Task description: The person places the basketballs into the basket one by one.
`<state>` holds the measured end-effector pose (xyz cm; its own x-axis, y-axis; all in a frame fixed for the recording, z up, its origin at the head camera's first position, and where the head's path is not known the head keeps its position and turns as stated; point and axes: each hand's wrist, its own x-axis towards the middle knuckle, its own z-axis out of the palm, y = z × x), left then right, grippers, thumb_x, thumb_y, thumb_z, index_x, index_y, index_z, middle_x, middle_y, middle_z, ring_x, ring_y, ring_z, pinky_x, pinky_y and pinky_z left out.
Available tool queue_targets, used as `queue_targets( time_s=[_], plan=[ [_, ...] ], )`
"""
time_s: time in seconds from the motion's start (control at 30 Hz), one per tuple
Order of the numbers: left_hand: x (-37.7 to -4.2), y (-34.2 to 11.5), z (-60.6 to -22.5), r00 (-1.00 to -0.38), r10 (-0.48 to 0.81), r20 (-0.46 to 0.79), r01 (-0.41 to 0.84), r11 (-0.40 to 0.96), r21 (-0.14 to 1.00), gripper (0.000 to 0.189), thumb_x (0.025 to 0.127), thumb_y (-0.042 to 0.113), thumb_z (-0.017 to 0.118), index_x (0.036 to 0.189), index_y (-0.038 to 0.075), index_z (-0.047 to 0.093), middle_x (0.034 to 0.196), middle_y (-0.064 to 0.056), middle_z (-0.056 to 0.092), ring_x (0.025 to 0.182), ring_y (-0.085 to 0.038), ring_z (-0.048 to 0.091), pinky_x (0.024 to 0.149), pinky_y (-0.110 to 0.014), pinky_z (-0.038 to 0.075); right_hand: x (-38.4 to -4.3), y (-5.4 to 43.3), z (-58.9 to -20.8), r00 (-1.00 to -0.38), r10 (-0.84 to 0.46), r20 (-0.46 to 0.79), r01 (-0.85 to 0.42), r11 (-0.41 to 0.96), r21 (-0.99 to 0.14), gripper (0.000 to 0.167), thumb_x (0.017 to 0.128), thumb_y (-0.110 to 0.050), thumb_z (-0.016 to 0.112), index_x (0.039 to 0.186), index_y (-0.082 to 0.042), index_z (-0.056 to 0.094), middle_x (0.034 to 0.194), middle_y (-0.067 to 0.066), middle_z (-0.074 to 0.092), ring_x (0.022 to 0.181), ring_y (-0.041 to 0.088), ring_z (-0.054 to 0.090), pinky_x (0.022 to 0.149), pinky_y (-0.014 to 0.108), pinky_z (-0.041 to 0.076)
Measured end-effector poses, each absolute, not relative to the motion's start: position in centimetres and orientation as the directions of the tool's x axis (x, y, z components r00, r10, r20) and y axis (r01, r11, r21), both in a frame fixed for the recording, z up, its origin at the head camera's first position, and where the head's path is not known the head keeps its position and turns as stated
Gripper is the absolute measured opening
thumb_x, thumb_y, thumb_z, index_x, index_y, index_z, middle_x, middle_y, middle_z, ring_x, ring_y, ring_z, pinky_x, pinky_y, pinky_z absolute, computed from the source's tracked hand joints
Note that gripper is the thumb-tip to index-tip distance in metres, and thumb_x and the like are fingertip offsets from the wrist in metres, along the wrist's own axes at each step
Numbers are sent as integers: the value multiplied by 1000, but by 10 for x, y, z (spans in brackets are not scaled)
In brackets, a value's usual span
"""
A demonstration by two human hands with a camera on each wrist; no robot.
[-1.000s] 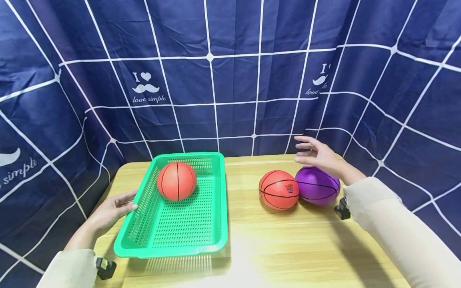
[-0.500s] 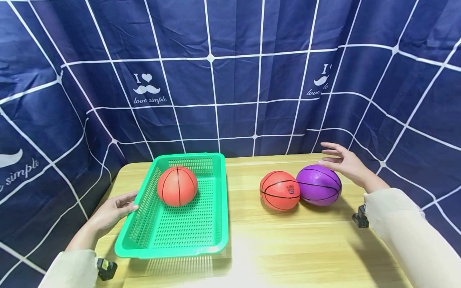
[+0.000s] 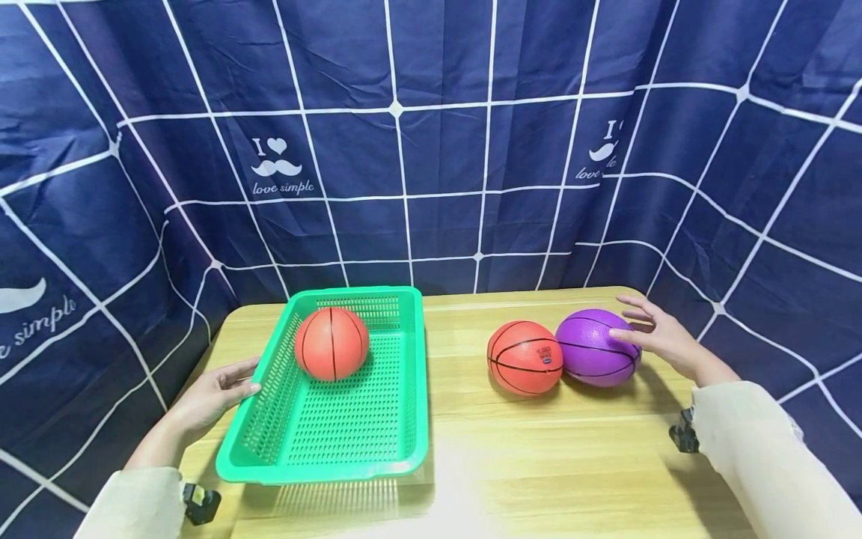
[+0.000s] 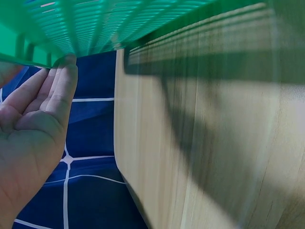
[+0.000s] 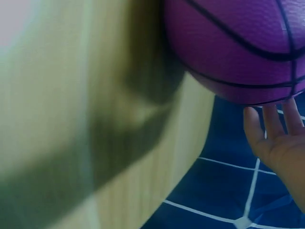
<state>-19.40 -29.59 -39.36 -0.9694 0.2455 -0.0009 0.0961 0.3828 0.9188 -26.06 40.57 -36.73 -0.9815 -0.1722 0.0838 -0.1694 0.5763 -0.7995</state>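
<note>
A green plastic basket (image 3: 323, 473) stands at the left of the table with an orange-red toy basketball (image 3: 332, 344) inside. My left hand (image 3: 202, 400) holds its left rim, thumb over the edge and fingers under it; in the left wrist view, those fingers (image 4: 59, 90) lie against the green plastic. At the right, a purple basketball (image 3: 595, 348) sits against a second orange-red basketball (image 3: 525, 358). My right hand (image 3: 667, 340) is spread at the purple ball's right side, its thumb overlapping the ball in the head view. The right wrist view shows its fingertips (image 5: 269, 112) right at the ball's surface.
The wooden table (image 3: 525, 464) has rounded back corners. Dark blue curtains (image 3: 438, 150) with white grid lines enclose it at the back and both sides. A small black device (image 3: 202, 503) is strapped at the left wrist, another (image 3: 685, 433) at the right.
My right hand has moved from above and behind the purple ball, rightward and down to its right side. The ball in the basket has rocked slightly. My left hand has stayed at the rim.
</note>
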Motion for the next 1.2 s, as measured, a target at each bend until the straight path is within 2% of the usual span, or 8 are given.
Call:
queue_targets(
  time_s=[0.2,0.43,0.6,0.77,1.0,1.2],
  plan=[
    [-193,-294,-392,-970,245,-1,96,384,918,60,96,12,57,142,-14,28,140,-35,35,106,6,46,85,-16,43,-256,408,-384,-982,-188,-11,-88,511,-855,79,91,-20,64,150,-4,15,141,36,25,120,49,36,78,38,48],
    [-192,-294,-391,-968,250,-5,91,372,924,60,96,11,56,143,-14,27,140,-36,34,104,7,47,85,-16,43,-250,409,-392,-972,-210,-102,5,417,-909,83,90,-17,65,151,-11,9,143,36,13,107,41,49,77,48,51],
    [-193,-294,-392,-967,254,0,98,372,923,59,97,11,56,142,-14,27,139,-36,36,104,6,47,85,-17,43,-247,410,-393,-970,-214,-112,22,384,-923,83,90,-17,65,151,-14,9,144,37,9,106,40,52,79,54,50],
    [-194,-295,-394,-969,248,-1,92,364,927,60,96,10,56,142,-14,27,138,-36,36,103,5,50,84,-17,44,-246,413,-397,-977,-194,-86,5,381,-925,80,89,-16,67,150,-17,15,142,37,13,103,36,54,78,49,52],
    [-195,-296,-396,-968,250,2,95,360,928,60,96,10,56,142,-15,27,138,-37,36,102,5,51,84,-17,44,-247,411,-393,-985,-171,3,-76,422,-903,76,88,-13,68,148,-14,22,134,37,26,98,32,55,72,43,54],
    [-195,-296,-395,-968,252,-7,87,359,929,61,97,11,56,143,-15,26,139,-36,35,103,7,49,85,-17,43,-249,409,-378,-983,-142,117,-173,495,-852,79,84,-12,72,148,-13,26,131,35,36,91,14,57,67,37,55]
  ],
)
